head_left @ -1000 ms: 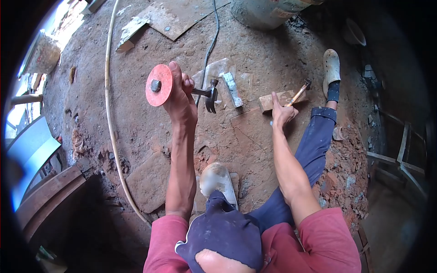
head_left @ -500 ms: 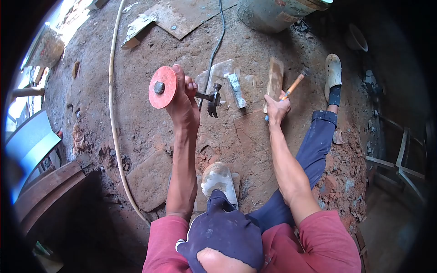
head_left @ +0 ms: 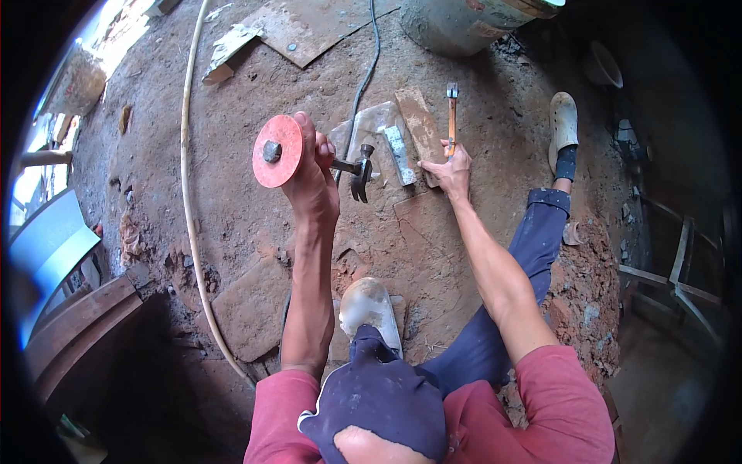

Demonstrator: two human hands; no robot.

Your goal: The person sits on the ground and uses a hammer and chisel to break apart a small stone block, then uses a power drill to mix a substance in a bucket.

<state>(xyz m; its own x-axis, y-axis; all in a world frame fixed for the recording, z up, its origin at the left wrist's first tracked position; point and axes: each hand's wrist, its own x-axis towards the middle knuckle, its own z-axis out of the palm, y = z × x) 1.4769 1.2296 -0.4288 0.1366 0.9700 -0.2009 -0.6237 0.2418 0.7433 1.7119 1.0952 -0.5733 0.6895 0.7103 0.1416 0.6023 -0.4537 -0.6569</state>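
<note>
My left hand (head_left: 309, 158) is closed around a claw hammer (head_left: 360, 172), whose dark metal head points right. A red disc (head_left: 287, 133) with a grey knob in its centre sits at the other side of that fist. Lower right of the flat plank-like block (head_left: 418, 124), my right hand (head_left: 452, 172) grips an orange-handled tool with a small metal head (head_left: 451, 116), apparently a hammer. One finger of that hand touches the block's near end. Left of the block lies a paint-spotted angled metal piece (head_left: 399, 155), on a pale flat sheet (head_left: 374, 116).
A dark cable (head_left: 376, 54) and a pale hose (head_left: 185, 147) run across the dirt floor. A large bucket (head_left: 456, 27) stands at the top. Broken earth (head_left: 583, 309) is heaped right, beside a metal frame (head_left: 680, 263). My shoes (head_left: 371, 309) rest on the ground.
The right hand has moved left with the block, which now leans left, closer to the metal piece. The orange-handled tool has swung upright. The left hand is nearly still.
</note>
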